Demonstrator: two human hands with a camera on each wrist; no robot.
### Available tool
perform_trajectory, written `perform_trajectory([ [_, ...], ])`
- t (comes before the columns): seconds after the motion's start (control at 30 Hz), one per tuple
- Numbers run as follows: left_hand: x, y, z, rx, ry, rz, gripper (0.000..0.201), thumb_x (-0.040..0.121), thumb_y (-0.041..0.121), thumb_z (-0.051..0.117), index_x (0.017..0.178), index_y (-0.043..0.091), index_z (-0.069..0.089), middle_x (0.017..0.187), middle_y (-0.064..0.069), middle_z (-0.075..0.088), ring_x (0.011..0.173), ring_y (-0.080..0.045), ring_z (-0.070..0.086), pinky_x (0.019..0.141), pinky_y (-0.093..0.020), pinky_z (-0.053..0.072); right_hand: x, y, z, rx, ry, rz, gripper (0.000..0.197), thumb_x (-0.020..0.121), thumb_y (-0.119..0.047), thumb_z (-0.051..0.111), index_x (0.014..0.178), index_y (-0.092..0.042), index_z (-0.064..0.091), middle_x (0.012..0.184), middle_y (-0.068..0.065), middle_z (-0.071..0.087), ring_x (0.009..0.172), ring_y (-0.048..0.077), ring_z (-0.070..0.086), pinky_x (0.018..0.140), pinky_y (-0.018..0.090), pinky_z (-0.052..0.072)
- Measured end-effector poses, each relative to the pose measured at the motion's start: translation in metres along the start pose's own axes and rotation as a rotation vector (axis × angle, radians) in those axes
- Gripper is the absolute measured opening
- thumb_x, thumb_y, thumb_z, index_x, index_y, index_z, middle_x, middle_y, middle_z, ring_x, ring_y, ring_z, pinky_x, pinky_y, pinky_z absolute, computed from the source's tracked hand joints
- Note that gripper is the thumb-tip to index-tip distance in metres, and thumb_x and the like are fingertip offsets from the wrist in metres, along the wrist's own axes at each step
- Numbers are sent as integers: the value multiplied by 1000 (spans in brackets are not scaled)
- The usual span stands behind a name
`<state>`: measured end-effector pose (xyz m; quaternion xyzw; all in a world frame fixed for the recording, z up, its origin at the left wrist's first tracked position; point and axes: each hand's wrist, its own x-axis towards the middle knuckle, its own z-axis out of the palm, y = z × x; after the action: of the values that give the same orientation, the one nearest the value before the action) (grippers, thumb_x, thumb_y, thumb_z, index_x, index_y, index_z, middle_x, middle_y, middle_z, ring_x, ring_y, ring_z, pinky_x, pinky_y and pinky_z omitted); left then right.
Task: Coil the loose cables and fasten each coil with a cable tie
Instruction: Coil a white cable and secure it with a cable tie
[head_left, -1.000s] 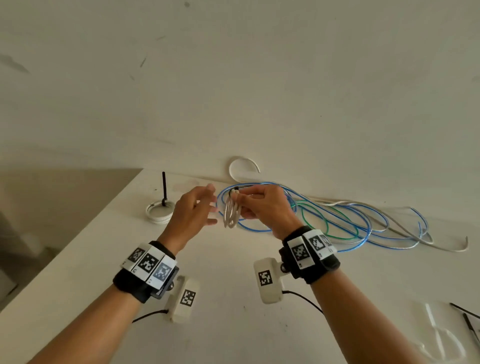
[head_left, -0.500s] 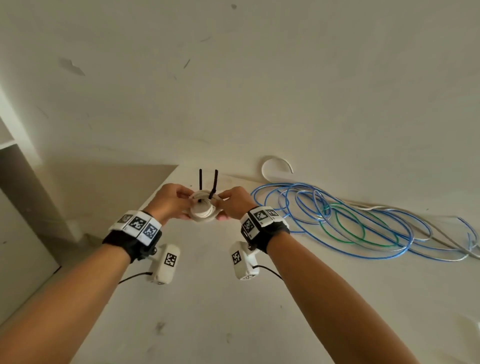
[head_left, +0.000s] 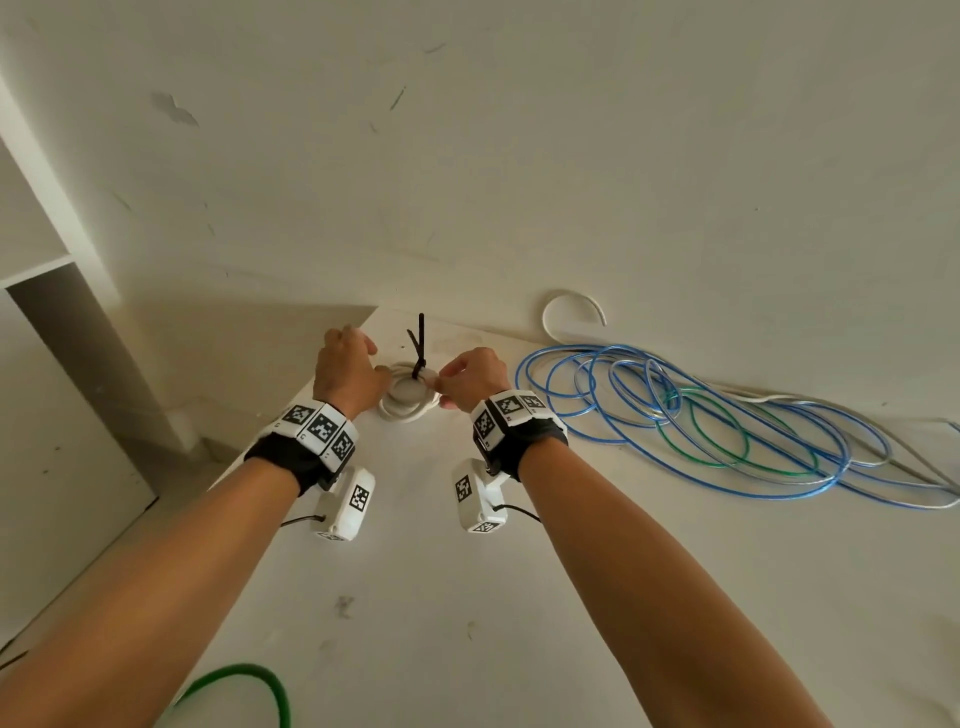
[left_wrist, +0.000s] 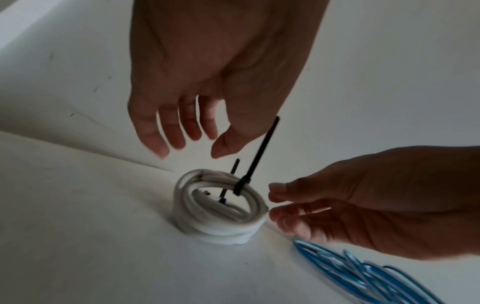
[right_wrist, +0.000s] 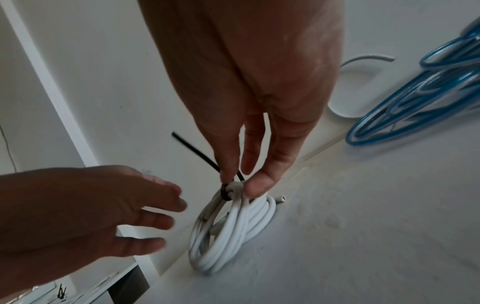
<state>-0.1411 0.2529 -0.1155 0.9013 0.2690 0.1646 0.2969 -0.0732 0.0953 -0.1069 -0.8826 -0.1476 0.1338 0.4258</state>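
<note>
Two white cable coils lie stacked at the table's far left corner, each with a black cable tie whose tail stands up. My right hand pinches the upper coil between thumb and forefinger, right beside its tie. My left hand hovers just above the coils with relaxed, spread fingers and touches nothing. In the head view the left hand is left of the coils and the right hand is at their right rim.
A loose tangle of blue cable with a green cable in it spreads over the table to the right. A short white cable curls by the wall. Another green cable loops at the near edge. The table's left edge drops off beside the coils.
Both hands carried the tied coil left and set it on the coil at the corner. The left hand has since let go and lifted off.
</note>
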Motion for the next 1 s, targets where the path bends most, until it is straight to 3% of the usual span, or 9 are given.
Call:
perform_trajectory([
  [0.07, -13, 11, -7, 17, 24, 31, 23, 87, 15, 68, 107, 7, 60, 117, -13, 59, 106, -34, 58, 82, -34, 40, -7, 1, -8, -50, 10, -38, 13, 89, -18, 78, 93, -7, 73, 88, 16, 78, 90, 23, 76, 81, 29, 57],
  [0.13, -28, 23, -11, 51, -50, 49, 16, 87, 23, 66, 99, 13, 64, 106, -7, 66, 100, -32, 61, 79, -32, 41, -14, 5, -16, -137, 25, -70, 16, 89, -19, 77, 99, -7, 73, 100, 14, 76, 96, 27, 73, 85, 33, 57],
  [0.3, -53, 68, 7, 62, -256, 144, 10, 88, 30, 67, 83, 24, 61, 94, 1, 68, 95, -25, 64, 83, -33, 49, -30, 29, -60, -426, 61, -78, 22, 92, -25, 73, 110, -12, 71, 115, 10, 70, 108, 31, 67, 86, 36, 53],
  [0.4, -49, 102, 35, 41, -327, 224, 13, 89, 31, 70, 91, 20, 63, 98, -1, 70, 101, -24, 65, 83, -31, 47, -34, 54, -96, -521, 133, -39, 19, 92, -22, 69, 108, -11, 71, 113, 11, 69, 106, 33, 67, 85, 39, 55],
  [0.5, -32, 134, 65, 18, -348, 269, 25, 89, 26, 69, 109, 13, 62, 113, -7, 68, 110, -28, 61, 90, -33, 46, -34, 81, -132, -561, 209, -17, 17, 92, -20, 66, 106, -11, 71, 117, 10, 67, 105, 34, 66, 83, 38, 53],
  [0.7, 29, 186, 125, -59, -254, 273, 56, 89, 22, 70, 137, 6, 45, 136, -19, 51, 123, -38, 53, 103, -41, 44, -15, 133, -182, -561, 257, 53, 27, 93, -23, 68, 118, -15, 66, 129, 8, 60, 116, 31, 61, 92, 37, 50],
  [0.8, 49, 205, 150, 29, -146, 426, 61, 92, 11, 64, 146, 17, 38, 140, -18, 39, 111, -40, 59, 90, -42, 49, -2, 148, -184, -557, 213, 54, 23, 92, -27, 70, 114, -18, 68, 122, 7, 66, 112, 28, 63, 88, 35, 51],
  [0.9, 62, 215, 164, 120, -10, 568, 48, 90, -1, 60, 133, 19, 50, 131, -13, 45, 98, -33, 63, 68, -34, 46, 6, 155, -181, -552, 211, 17, 21, 93, -26, 69, 113, -18, 68, 120, 5, 66, 111, 27, 63, 87, 33, 48],
  [1.0, 68, 216, 170, 219, -4, 605, 21, 94, 6, 62, 114, 13, 62, 117, -10, 55, 96, -31, 62, 68, -38, 49, 10, 161, -180, -546, 210, -5, 20, 93, -28, 69, 111, -19, 68, 119, 4, 67, 111, 26, 63, 86, 33, 48],
])
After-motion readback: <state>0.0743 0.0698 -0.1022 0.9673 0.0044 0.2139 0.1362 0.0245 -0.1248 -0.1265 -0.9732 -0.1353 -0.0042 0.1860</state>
